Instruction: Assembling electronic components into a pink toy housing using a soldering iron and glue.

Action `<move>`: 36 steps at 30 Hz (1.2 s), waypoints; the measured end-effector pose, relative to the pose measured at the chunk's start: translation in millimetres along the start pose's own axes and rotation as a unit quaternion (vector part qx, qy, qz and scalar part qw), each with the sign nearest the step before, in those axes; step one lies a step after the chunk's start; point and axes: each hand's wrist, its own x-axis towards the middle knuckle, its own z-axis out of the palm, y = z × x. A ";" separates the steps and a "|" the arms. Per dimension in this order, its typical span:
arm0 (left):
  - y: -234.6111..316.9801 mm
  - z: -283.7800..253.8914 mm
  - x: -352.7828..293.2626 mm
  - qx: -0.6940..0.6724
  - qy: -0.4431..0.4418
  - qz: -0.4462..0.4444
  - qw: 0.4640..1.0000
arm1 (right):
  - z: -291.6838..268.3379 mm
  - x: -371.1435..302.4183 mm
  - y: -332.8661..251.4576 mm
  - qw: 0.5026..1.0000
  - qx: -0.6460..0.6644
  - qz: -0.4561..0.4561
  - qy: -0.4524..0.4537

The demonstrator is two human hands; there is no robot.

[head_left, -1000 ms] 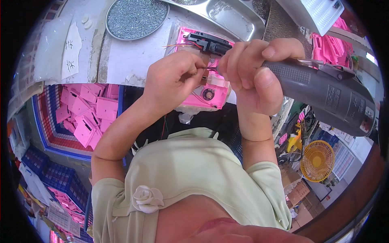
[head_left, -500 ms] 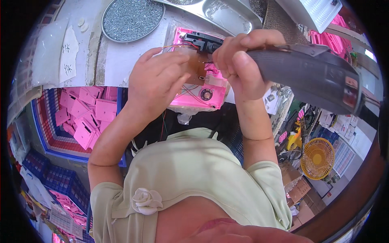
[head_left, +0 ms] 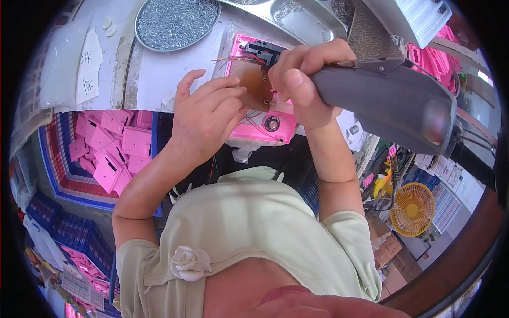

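In front of me on the table lies a pink plastic housing (head_left: 284,133). It holds a brown circuit board (head_left: 253,82), a black slotted part (head_left: 261,52), thin coloured wires and a small round speaker (head_left: 271,123). My right hand (head_left: 310,90) is wrapped round a grey powered screwdriver (head_left: 376,100), whose body slants out to the right over the table. The screwdriver's tip is hidden behind my fingers, above the board's right side. My left hand (head_left: 208,114) has its fingers apart, with fingertips at the board's left edge and the index finger raised.
An oval tray (head_left: 169,50) full of small screws stands at the back left. Beside it is a metal compartment tray (head_left: 305,26). Down to the left, a blue basket (head_left: 95,202) holds several pink panels (head_left: 137,140). A yellow basket (head_left: 412,209) is at right.
My right hand and the screwdriver have shifted slightly left. My left hand's index finger has lifted away from the wires, and the fingers have spread.
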 end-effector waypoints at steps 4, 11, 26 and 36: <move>-0.7 1.4 0.0 -0.007 0.007 -0.001 1.000 | -0.7 3.0 -6.0 0.998 0.057 0.006 0.029; -3.5 5.2 3.1 -0.059 0.069 0.008 0.996 | 13.0 12.3 -60.7 0.956 0.284 0.059 0.046; -15.5 -7.2 2.7 -0.054 0.116 0.002 0.992 | 37.7 23.2 -46.8 0.953 0.298 0.061 -0.004; -11.6 -8.2 -14.6 -0.016 0.033 -0.053 0.998 | 36.2 27.5 2.2 0.993 0.113 0.033 0.002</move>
